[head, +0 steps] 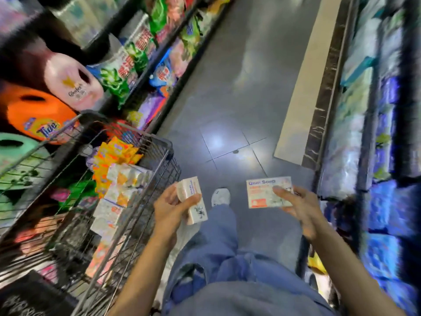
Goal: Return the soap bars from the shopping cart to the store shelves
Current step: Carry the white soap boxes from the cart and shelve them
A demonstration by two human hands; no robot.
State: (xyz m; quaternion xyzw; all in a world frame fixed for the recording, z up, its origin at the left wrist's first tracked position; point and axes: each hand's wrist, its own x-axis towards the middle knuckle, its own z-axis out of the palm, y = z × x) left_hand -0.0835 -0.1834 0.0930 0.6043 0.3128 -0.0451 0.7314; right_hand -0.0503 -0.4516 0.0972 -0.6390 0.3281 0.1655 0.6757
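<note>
- Nearest the lens: blue trousers (218,254) and a white shoe (220,196) on the grey floor (227,99)
- Gripped in the left hand (173,206): the left soap box (193,199), white, held on edge with fingers curled round it, just right of the cart's rim; possibly two stacked, hard to tell
- Pinched in the right hand (298,206): the right soap box (266,192), flat, printed face up, thumb on top, over the floor and well apart from the other
- Left of both hands: a wire shopping cart (169,153), holding a row of more soap boxes (118,197), with yellow-orange packets (114,153) at its far end
- Beyond the cart, on the left shelves (159,49): an orange Tide jug (43,119), a pink Comfort jug (75,85), bagged detergent
- Along the right: right shelves (364,110) of blurred blue and white packs
</note>
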